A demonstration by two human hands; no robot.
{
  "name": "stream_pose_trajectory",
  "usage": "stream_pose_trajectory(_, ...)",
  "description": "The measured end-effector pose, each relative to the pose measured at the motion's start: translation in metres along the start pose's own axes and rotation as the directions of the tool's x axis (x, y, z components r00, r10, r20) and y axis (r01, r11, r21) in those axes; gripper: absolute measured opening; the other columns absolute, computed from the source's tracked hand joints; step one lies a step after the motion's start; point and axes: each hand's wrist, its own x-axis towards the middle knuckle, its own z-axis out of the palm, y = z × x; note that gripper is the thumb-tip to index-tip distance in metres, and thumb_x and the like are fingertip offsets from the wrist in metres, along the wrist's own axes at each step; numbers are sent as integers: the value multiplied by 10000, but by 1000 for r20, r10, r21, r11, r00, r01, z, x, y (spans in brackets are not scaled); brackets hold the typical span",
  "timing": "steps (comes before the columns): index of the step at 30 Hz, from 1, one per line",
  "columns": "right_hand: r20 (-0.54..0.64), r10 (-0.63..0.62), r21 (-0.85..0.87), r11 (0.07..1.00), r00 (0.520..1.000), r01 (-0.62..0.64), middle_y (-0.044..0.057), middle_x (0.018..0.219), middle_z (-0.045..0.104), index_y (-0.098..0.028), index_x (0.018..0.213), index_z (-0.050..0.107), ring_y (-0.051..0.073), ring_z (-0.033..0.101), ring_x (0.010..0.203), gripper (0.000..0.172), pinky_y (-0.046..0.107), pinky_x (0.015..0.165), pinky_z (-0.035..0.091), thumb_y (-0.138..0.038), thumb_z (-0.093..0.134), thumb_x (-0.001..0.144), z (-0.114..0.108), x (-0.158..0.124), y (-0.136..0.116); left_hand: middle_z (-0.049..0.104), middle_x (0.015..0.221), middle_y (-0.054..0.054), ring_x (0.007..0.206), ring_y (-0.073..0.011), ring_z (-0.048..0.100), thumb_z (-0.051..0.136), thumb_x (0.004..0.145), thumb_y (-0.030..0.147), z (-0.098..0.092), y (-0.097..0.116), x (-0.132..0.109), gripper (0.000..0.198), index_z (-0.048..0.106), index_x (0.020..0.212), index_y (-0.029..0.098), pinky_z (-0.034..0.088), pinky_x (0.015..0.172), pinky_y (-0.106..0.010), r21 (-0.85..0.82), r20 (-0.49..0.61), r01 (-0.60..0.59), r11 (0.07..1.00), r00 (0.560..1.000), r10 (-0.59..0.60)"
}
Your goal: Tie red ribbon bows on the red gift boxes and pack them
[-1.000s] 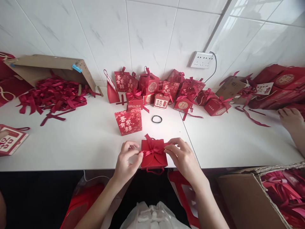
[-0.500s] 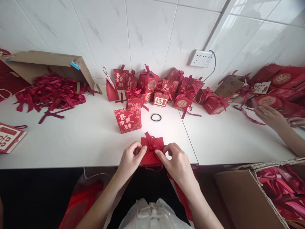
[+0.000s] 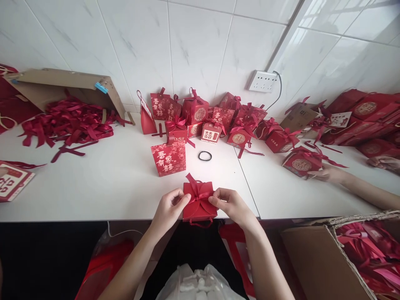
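Note:
A red gift box (image 3: 197, 211) lies at the table's front edge, with a knotted red ribbon (image 3: 198, 197) across its top and a twisted cord handle at its near side. At the ribbon's left side, my left hand (image 3: 171, 206) pinches with thumb and forefinger. My right hand (image 3: 230, 204) pinches the ribbon on the right side of the knot. Just beyond stands a red card box (image 3: 168, 158) with white lettering. A black elastic ring (image 3: 205, 156) rests on the table nearby.
Small red gift boxes (image 3: 200, 112) line the wall. Left, a cardboard box (image 3: 68, 79) spills red ribbons (image 3: 68, 123). At right, a co-worker's hand (image 3: 326, 173) touches a red box (image 3: 301, 162). A carton (image 3: 312, 254) of red boxes stands below the table at right.
My hands have drawn slightly apart, pulling the ribbon straighter at the knot. The co-worker's hand has come left and nearer, where a red box now sits on the table.

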Motion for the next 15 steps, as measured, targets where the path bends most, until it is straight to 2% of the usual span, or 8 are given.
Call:
stream_pose_trajectory(6, 101, 58, 247, 966, 993, -82, -38, 581, 504, -155, 616, 513, 92, 430, 567, 362, 253, 604, 347, -461, 693, 685, -6, 5, 6, 208, 557, 53, 524, -90, 230, 509, 803, 427, 0, -5, 1, 416, 257, 569, 194, 215, 500, -230, -76, 9, 2, 997, 1000, -1)
stream_pose_trajectory(15, 179, 90, 410, 899, 980, -157, -43, 576, 516, -144, 620, 566, 80, 430, 560, 322, 241, 612, 344, -403, 755, 650, -12, 13, 19, 218, 571, 54, 533, -87, 222, 511, 814, 428, -2, -13, 2, 414, 269, 577, 189, 207, 508, -231, -146, 53, 0, 989, 999, 8)
